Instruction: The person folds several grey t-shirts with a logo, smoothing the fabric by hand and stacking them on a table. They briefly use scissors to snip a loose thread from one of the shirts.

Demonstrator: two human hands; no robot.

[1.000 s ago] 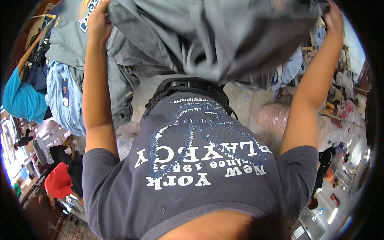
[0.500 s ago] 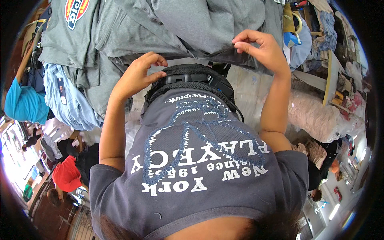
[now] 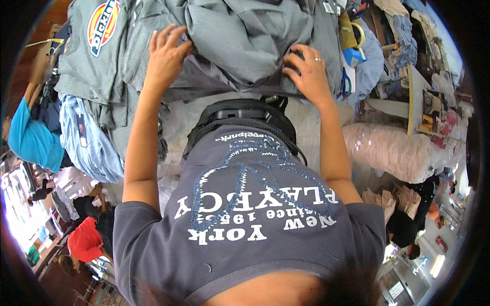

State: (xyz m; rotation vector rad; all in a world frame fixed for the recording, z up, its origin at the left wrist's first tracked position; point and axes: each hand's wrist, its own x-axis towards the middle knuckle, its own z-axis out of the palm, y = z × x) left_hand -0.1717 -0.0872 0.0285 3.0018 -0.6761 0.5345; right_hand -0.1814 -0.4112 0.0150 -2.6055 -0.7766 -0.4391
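A grey garment (image 3: 240,43) lies bunched and wrinkled on the work surface in front of me. On its left part rests my left hand (image 3: 167,51), fingers spread and slightly bent over the cloth. My right hand (image 3: 309,71), with a ring on one finger, touches the garment's right side. Its fingers are apart and curved, and no cloth is visibly gripped. Left of my left hand, another grey garment (image 3: 84,74) has a colourful printed badge.
Light blue garments (image 3: 89,140) hang at the left edge. At the right are a tape roll on a blue dispenser (image 3: 354,53), a yellow-edged board (image 3: 411,97) and a large wrapped pinkish bundle (image 3: 388,153). People in blue (image 3: 33,135) and red (image 3: 84,239) tops are at left.
My left hand has moved forward from the near edge onto the grey garment. My right hand has come left and slightly nearer, its pinched fingers now spread on the cloth.
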